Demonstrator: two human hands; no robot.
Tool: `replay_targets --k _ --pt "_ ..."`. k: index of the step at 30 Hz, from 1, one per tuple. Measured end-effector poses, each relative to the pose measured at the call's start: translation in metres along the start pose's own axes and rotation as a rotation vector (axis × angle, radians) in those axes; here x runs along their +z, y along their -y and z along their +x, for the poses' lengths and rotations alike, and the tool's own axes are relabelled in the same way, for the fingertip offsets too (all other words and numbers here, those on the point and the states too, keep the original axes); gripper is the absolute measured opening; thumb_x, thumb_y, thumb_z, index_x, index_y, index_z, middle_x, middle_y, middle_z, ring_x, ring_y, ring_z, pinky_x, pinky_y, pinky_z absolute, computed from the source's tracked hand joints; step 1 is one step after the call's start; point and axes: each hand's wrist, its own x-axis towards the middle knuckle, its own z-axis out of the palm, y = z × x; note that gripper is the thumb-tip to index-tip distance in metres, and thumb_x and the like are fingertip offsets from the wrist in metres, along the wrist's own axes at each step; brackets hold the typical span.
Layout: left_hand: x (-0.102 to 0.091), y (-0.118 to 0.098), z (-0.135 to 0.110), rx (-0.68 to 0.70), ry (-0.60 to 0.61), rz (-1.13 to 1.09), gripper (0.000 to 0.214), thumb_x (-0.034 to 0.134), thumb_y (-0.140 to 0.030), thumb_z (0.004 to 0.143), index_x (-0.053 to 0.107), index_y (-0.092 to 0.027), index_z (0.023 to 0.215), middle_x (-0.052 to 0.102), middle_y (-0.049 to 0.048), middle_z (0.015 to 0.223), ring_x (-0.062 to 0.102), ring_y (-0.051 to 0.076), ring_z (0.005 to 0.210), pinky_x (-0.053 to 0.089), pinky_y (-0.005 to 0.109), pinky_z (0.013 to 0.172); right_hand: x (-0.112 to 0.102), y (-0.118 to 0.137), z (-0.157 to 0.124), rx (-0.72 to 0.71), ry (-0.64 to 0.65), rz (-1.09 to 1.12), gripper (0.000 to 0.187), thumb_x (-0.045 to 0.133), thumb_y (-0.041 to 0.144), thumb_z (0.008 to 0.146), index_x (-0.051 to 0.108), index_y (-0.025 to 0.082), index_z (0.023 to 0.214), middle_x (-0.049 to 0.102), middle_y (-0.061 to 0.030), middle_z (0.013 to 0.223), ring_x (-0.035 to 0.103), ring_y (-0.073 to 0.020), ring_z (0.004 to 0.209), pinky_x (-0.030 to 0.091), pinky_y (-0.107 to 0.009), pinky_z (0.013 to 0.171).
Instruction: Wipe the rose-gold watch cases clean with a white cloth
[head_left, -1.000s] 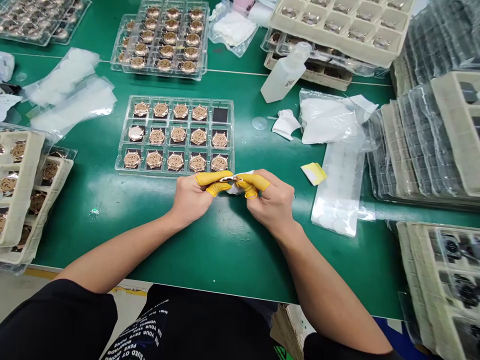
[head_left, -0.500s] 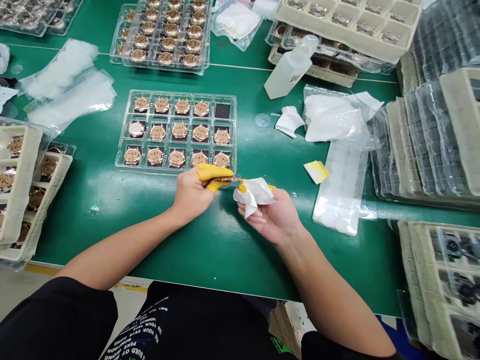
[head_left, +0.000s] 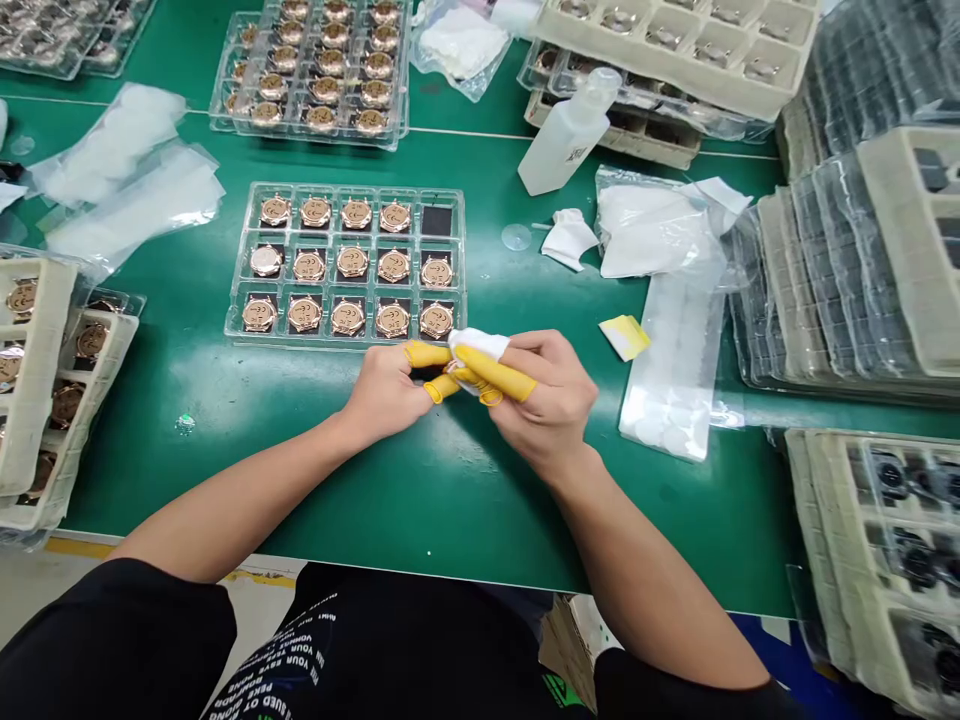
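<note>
In front of me my left hand (head_left: 390, 392), with yellow finger cots on thumb and forefinger, pinches a watch case. That case is now almost wholly hidden by the fingers and cloth; earlier its thin edge showed. My right hand (head_left: 546, 392), also in yellow finger cots, is closed on a white wiping cloth (head_left: 486, 343) and presses it against the case. Just beyond the hands lies a clear plastic tray (head_left: 463, 250) with rows of rose-gold watch cases, mostly backs up. Its far right compartment shows only a black pad (head_left: 436, 221).
A white squeeze bottle (head_left: 564, 138) stands behind the right hand. Nearby are a crumpled cloth (head_left: 568, 238), a bag of white wipes (head_left: 649, 235) and a yellow-white paper piece (head_left: 625, 337). Stacked trays (head_left: 814, 270) rise at right; more cream trays (head_left: 56, 400) sit at left.
My right hand has turned over, back upward, and brought the cloth up around the watch case. My left hand keeps its pinch. The whole view has shifted slightly.
</note>
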Motion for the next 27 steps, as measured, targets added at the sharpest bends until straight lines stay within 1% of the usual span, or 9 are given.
replay_targets --k 2,6,12,15,18,20,22,25,27 --pt "-0.002 -0.003 -0.003 0.090 0.015 0.179 0.012 0.072 -0.016 0.082 0.081 -0.021 0.087 0.081 0.0008 0.086 0.074 0.016 0.079 0.058 0.026 0.076 0.000 0.003 0.001 -0.079 0.041 -0.087 0.033 0.060 0.000 0.076 0.074 0.025 0.092 0.074 -0.0008 0.079 0.061 -0.0194 0.081 0.048 -0.031 0.063" --pt "0.001 -0.004 -0.006 0.195 -0.064 0.278 0.023 0.069 -0.014 0.086 0.081 -0.020 0.104 0.082 0.0032 0.098 0.076 0.017 0.086 0.060 0.027 0.079 -0.004 0.007 0.003 -0.142 0.035 -0.314 0.023 0.058 0.000 0.073 0.065 0.021 0.076 0.070 -0.0022 0.074 0.056 -0.0171 0.073 0.037 -0.031 0.058" --pt "0.004 0.002 -0.008 0.371 -0.140 0.535 0.024 0.063 -0.014 0.091 0.080 -0.019 0.106 0.082 0.0050 0.096 0.077 0.018 0.087 0.061 0.030 0.079 0.002 0.015 0.000 -0.050 0.095 -0.524 0.023 0.057 0.007 0.082 0.053 0.021 0.064 0.055 -0.0028 0.067 0.037 -0.0138 0.059 0.020 -0.034 0.054" --pt "0.001 0.005 -0.009 0.462 -0.160 0.644 0.025 0.060 -0.013 0.092 0.080 -0.017 0.106 0.082 0.0071 0.094 0.077 0.019 0.085 0.062 0.031 0.081 0.007 0.024 -0.002 0.114 0.125 -0.490 0.029 0.058 0.015 0.085 0.046 0.021 0.059 0.049 -0.0022 0.065 0.029 -0.0126 0.056 0.017 -0.034 0.053" --pt "-0.003 0.004 -0.010 0.490 -0.142 0.678 0.031 0.056 -0.007 0.090 0.080 -0.018 0.107 0.082 0.0077 0.100 0.078 0.019 0.091 0.063 0.031 0.086 0.009 0.029 0.000 0.492 0.173 -0.141 0.033 0.061 0.029 0.089 0.046 0.022 0.061 0.046 -0.0014 0.066 0.027 -0.0116 0.055 0.017 -0.032 0.051" --pt "-0.003 0.002 -0.010 0.410 -0.135 0.627 0.033 0.056 -0.008 0.090 0.080 -0.020 0.109 0.082 0.0068 0.105 0.078 0.020 0.098 0.063 0.032 0.090 0.007 0.026 0.003 0.703 0.235 0.185 0.034 0.059 0.041 0.092 0.051 0.022 0.065 0.045 0.0002 0.063 0.030 -0.0113 0.053 0.020 -0.029 0.048" --pt "-0.002 0.001 -0.008 0.244 -0.141 0.470 0.028 0.060 -0.013 0.091 0.080 -0.021 0.109 0.082 0.0061 0.105 0.078 0.021 0.098 0.063 0.033 0.090 0.001 0.015 0.005 0.782 0.278 0.402 0.037 0.053 0.051 0.096 0.057 0.023 0.071 0.046 0.0018 0.059 0.034 -0.0114 0.048 0.026 -0.027 0.044" --pt "0.001 0.000 -0.003 -0.051 -0.110 0.065 0.023 0.070 -0.019 0.088 0.080 -0.021 0.108 0.082 0.0041 0.103 0.078 0.020 0.095 0.064 0.034 0.090 -0.013 -0.008 0.005 0.681 0.192 0.325 0.033 0.057 0.050 0.095 0.066 0.023 0.080 0.058 -0.0003 0.065 0.045 -0.0120 0.050 0.036 -0.027 0.045" --pt "0.002 0.002 0.000 -0.178 -0.082 -0.170 0.022 0.075 -0.021 0.084 0.081 -0.021 0.106 0.082 0.0033 0.103 0.079 0.021 0.096 0.064 0.035 0.093 -0.025 -0.021 0.004 0.445 0.166 0.090 0.019 0.067 0.041 0.090 0.073 0.024 0.084 0.068 -0.0034 0.074 0.059 -0.0151 0.062 0.046 -0.030 0.055"
